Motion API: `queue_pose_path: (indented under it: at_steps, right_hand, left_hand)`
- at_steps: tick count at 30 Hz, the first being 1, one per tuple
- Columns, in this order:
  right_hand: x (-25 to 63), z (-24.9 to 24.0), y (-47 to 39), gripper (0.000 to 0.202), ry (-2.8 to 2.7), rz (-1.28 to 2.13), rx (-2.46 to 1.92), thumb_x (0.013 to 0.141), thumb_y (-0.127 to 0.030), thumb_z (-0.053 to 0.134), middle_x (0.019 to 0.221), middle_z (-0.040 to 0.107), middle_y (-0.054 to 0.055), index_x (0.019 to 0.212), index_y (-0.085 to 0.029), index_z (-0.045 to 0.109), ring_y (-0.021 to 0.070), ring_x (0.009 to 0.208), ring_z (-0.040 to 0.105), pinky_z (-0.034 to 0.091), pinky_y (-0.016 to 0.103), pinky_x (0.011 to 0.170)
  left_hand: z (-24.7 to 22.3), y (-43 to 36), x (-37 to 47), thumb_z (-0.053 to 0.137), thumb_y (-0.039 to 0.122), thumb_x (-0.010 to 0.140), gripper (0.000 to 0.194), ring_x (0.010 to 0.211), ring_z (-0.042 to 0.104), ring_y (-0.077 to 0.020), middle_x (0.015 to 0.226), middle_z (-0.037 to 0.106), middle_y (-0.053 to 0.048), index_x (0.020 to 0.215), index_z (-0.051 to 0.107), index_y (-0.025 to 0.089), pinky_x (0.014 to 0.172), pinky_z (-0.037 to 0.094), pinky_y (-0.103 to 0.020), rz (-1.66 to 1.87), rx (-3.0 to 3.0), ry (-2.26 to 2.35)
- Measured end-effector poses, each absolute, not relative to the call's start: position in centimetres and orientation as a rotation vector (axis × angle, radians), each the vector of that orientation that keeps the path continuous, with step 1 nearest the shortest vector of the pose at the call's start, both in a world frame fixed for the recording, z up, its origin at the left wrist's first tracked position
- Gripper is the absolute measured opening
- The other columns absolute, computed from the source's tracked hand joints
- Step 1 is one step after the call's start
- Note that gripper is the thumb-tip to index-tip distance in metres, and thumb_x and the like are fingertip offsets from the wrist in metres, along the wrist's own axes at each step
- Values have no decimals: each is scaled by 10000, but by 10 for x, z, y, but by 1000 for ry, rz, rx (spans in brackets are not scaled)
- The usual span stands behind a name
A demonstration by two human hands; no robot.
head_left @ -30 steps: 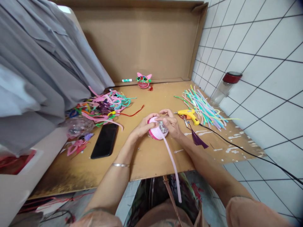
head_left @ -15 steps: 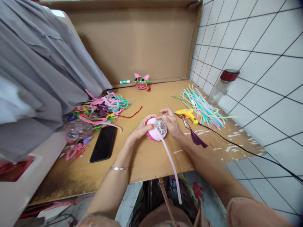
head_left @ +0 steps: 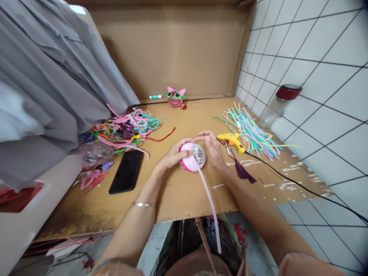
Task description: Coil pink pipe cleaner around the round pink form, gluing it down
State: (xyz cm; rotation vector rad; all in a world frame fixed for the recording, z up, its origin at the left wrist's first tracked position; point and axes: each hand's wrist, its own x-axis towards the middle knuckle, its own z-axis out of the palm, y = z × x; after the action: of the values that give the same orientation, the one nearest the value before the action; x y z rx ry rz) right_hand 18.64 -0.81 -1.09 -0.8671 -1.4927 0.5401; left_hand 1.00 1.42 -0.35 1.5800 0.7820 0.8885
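Note:
A clear plastic ball (head_left: 199,155) is partly wrapped in rows of pink and lilac pipe cleaner, with a darker pink band at its left side. My left hand (head_left: 176,154) grips it from the left, thumb pressed on the wrapped rows. One lilac pipe cleaner (head_left: 211,199) trails from the ball down past the table edge. Close to the ball's right side is my right hand (head_left: 213,150), its fingers stretched out toward the left fingertips, with no object seen in it. Whether its fingertips touch the left hand I cannot tell.
Right of my hands lies a yellow glue gun (head_left: 232,141) with a black cord, beside a purple tassel (head_left: 243,171) and loose pipe cleaners (head_left: 250,130). To the left are a black phone (head_left: 125,171) and tangled pipe cleaners (head_left: 129,126). A pink-eared animal head (head_left: 175,97) stands behind.
My right hand has drawn slightly away from the ball to the right, and its fingers have straightened. The left hand keeps its hold. The whole view has shifted a little.

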Motion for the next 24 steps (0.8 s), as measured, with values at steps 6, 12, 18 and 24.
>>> queue_pose_path:
  at_steps: [6, 12, 18, 24]
  right_hand:
    - [188, -14, 0, 637, -1437, 469, -973, 936, -687, 289, 882, 604, 66, 725, -221, 668, 202, 925, 582, 454, 356, 881]
    - [184, -19, -3, 589, -1517, 385, -951, 964, -618, 316, 891, 584, 63, 779, -217, 707, 205, 934, 575, 449, 367, 869]
    - [182, -18, -10, 558, -1646, 303, -922, 973, -577, 329, 970, 574, 74, 853, -226, 746, 221, 981, 555, 431, 417, 900]
    - [178, -11, -18, 511, -1721, 325, -830, 970, -556, 364, 987, 582, 77, 901, -232, 753, 227, 1001, 561, 424, 432, 909]
  left_hand:
    - [-4, 14, 9, 694, 360, 608, 494, 749, 506, -145, 893, 586, -11, 1046, 568, 169, 654, 417, -228, 861, 1580, 811]
    - [-4, 14, 10, 686, 357, 610, 494, 732, 486, -134, 879, 558, 4, 1043, 534, 176, 634, 410, -222, 864, 1586, 811]
    - [-1, 12, 11, 664, 332, 619, 468, 743, 479, -136, 877, 545, 0, 1038, 523, 178, 642, 413, -224, 874, 1608, 808]
    - [0, 12, 11, 664, 359, 640, 466, 790, 505, -154, 926, 566, -14, 1054, 553, 174, 682, 425, -240, 868, 1639, 808]
